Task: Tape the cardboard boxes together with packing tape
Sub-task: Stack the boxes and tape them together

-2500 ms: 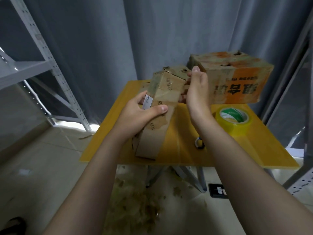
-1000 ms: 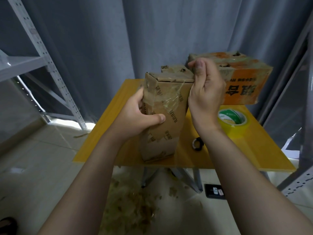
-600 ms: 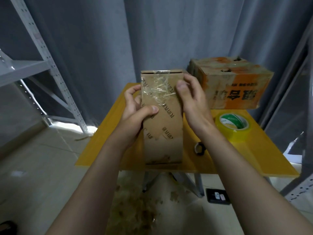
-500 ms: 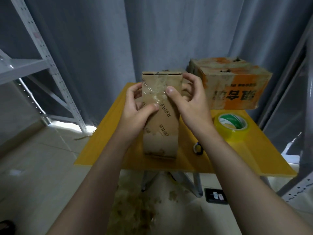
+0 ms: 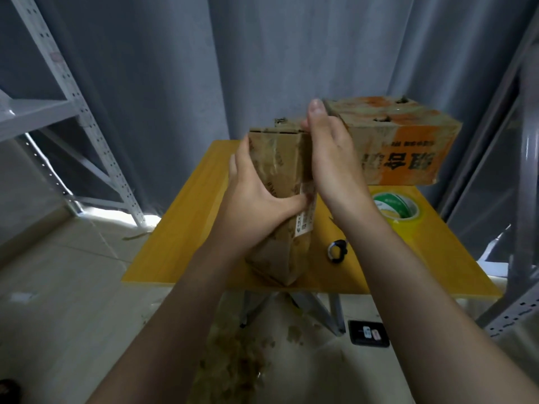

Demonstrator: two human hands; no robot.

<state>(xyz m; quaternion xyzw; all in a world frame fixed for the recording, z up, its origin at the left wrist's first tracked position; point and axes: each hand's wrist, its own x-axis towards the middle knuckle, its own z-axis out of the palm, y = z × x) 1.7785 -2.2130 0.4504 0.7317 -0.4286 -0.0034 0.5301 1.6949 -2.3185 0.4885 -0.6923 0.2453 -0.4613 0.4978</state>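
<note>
Single head-worn wide-angle view. Faces forward and down. Close over table; curtain behind.

Tabletop, left half: bare wood, open to reach from the left and front edges.
Centre: upright brown box, with the left hand and right hand against its sides.
Rear right: large orange box fills the corner.
Right: tape roll, with a small black ring nearer the front and bare wood between them.
Right edge: metal rack close alongside.

Tall brown box, orange box behind
</note>
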